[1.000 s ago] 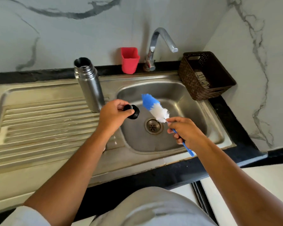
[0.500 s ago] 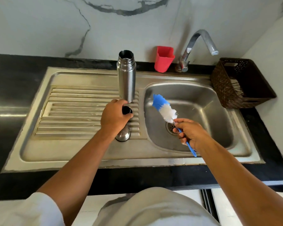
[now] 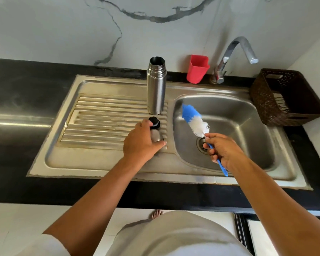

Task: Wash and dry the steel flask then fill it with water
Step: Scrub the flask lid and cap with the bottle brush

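My left hand (image 3: 142, 145) hides most of the steel cap (image 3: 157, 138), grip unclear; stopper (image 3: 155, 122) just beyond. Right hand (image 3: 224, 150) grips brush (image 3: 194, 121). Flask (image 3: 156, 89) upright, open.

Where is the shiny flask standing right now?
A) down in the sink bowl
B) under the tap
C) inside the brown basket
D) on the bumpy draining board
D: the steel flask stands upright with its top open on the ridged draining board, to the left of the sink bowl.
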